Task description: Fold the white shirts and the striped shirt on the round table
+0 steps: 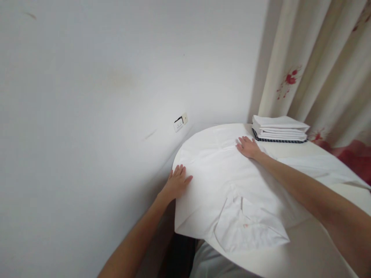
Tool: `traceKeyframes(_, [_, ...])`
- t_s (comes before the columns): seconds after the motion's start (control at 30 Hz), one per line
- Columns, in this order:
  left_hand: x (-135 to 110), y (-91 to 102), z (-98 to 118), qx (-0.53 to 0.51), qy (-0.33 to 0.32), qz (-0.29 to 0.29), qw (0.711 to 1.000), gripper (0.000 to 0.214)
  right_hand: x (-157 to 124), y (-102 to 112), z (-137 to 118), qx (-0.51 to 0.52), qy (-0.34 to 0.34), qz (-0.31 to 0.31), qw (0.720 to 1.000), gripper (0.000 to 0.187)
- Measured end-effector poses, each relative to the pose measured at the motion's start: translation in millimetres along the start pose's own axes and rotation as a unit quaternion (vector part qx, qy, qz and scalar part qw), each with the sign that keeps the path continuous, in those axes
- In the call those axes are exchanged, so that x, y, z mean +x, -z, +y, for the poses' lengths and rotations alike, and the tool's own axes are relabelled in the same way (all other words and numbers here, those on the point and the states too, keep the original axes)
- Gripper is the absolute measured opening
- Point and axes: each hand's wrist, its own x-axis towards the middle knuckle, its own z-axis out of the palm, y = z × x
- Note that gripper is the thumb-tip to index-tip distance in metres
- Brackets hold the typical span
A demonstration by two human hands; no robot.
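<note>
A white shirt (214,173) lies spread on a white round-ended table (307,243), its collar (246,227) towards me at the near edge. My left hand (177,181) rests flat on the cloth at the table's left edge, fingers spread. Farther off, my right hand (247,147) lies flat on the far part of the shirt, with its fingers stretched out. Part of the shirt reaches right, beneath my right forearm, and a sleeve-like stretch of cloth (321,168) shows beyond it.
At the back of the table sits a stack of folded white cloths (279,129) on a dark patterned piece. A pale wall (87,116) with a socket (178,124) stands close on the left. Curtains (313,58) with red flowers hang behind at right.
</note>
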Motion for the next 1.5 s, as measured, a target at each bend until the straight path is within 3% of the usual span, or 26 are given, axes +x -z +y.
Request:
traceKeyframes(0.1, [13.8,7.2,22.2,-0.006,-0.037,0.023,0.999,0.065,-21.1,9.2,-45.5,0.036,0.068,0.030,0.997,0.060])
traceKeyframes(0.23, [23.0,7.1,44.6,-0.038,-0.118,0.015,0.992,0.058,-61.5,8.2,-107.8,0.091,0.196,-0.033,0.976,0.064])
traceKeyframes(0.3, [22.6,1.9,46.7,-0.035,-0.134,0.018,0.990,0.056,-75.5,5.8,-120.1,0.114,0.240,-0.073,0.961,0.066])
traceKeyframes(0.37, [21.4,-3.9,44.0,-0.024,-0.141,0.036,0.989,0.054,-80.9,6.4,-115.4,0.116,0.240,-0.098,0.959,0.065])
traceKeyframes(0.5, [22.9,-11.3,36.4,-0.011,-0.152,0.064,0.986,0.054,-77.0,19.2,-68.3,0.078,0.135,-0.090,0.984,0.061])
traceKeyframes(0.67, [28.9,-13.9,34.4,-0.005,-0.155,0.062,0.986,0.055,-90.7,51.5,14.2,0.075,0.061,0.009,0.995,0.051])
traceKeyframes(0.87, [35.1,-19.3,31.1,0.000,-0.142,0.061,0.988,0.056,-150.5,106.5,120.7,0.083,-0.049,0.090,0.991,0.032])
traceKeyframes(1.07, [40.5,-22.3,28.3,0.000,-0.142,0.068,0.987,0.057,-217.2,133.1,211.1,0.060,-0.168,0.062,0.982,0.030])
traceKeyframes(1.2, [41.7,-20.3,29.9,-0.003,-0.140,0.074,0.987,0.057,-253.3,133.0,237.5,0.104,-0.150,0.002,0.983,0.030])
traceKeyframes(1.33, [42.7,-19.4,30.8,-0.007,-0.140,0.076,0.987,0.056,-277.0,131.7,241.7,0.129,-0.119,-0.034,0.984,0.041])
traceKeyframes(1.5, [43.9,-19.6,29.7,-0.018,-0.139,0.072,0.988,0.055,-280.6,133.4,231.3,-0.001,-0.172,-0.010,0.985,0.027])
